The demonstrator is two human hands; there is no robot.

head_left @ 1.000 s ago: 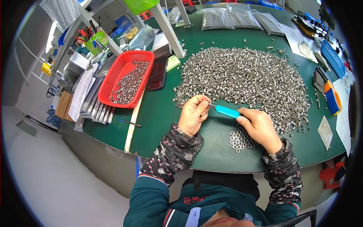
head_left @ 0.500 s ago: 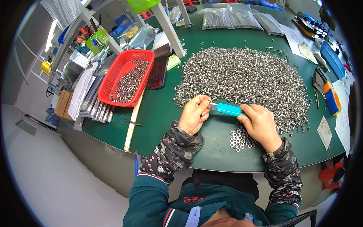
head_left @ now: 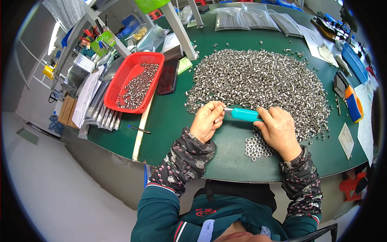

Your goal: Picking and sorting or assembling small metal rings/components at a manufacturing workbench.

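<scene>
The person's right hand (head_left: 278, 129) is closed around the end of a turquoise-handled tool (head_left: 246, 115), held nearly level above the desk (head_left: 177, 135), back from its front edge. The left hand (head_left: 207, 121) has thumb and forefinger pinched together at the tool's metal tip; I can't make out whether something small sits between them. Just below the right hand a patch of metal rings (head_left: 258, 148) lies flat in one layer toward the front edge, and beyond the hands a broad heap of small metal rings (head_left: 262, 80) covers the middle of the desk.

Over by the left edge stands a red perforated basket (head_left: 123, 78), its small metal pieces (head_left: 139, 86) gathered mostly along the right side, the left part of its floor bare. Behind it a green holder (head_left: 100, 45) is crammed with pens and tools. Clear bags (head_left: 231, 20) of thin rods lie at the far edge; a blue tray (head_left: 354, 62) sits by the right edge, contents too unclear to tell.

There is red lettering (head_left: 206, 211) on the person's jacket front, and a pale card (head_left: 346, 141) near the right edge bears markings too small to read.
</scene>
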